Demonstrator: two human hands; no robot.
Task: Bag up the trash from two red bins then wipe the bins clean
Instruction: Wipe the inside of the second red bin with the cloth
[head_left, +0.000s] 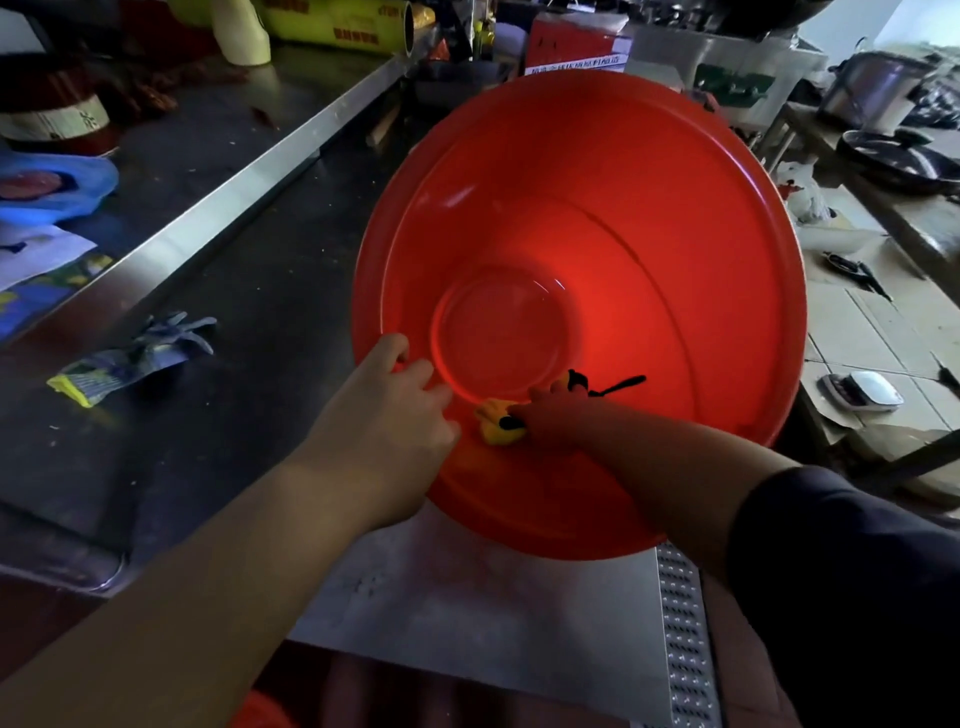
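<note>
Right hand (556, 421) is down inside the bin (623, 208), fingers curled round a yellow cloth (496, 428) and pressing it to the inner wall just beside the round base. A black strip (618, 384) trails from the same hand; whether it belongs to the cloth I cannot tell.

Left hand (395, 410) grips the near-left rim, thumb at the edge and fingers curled down the inside wall, close to the cloth.

Bin is tipped with its mouth toward the person, its near edge over a pale metal sheet (467, 597). No trash shows inside, so the step in hand looks like the wipe. Interior is glossy with no obvious smears, though the light is dim.

To do it well:
- Hold the rim firm. The bin is tilted and light-looking, so any push on the wall will likely spin or slide it.
- Work the cloth in rings from base up to rim, so dirt moves outward rather than back down.
- Press into the crease round the base — grime probably gathers there.
- Turn the bin with the left hand instead of overreaching for the far wall.

Risk: the loose strip could drag across wiped plastic.

A grey glove (140, 353) lies well apart on the steel counter (234, 182) to the left.
</note>
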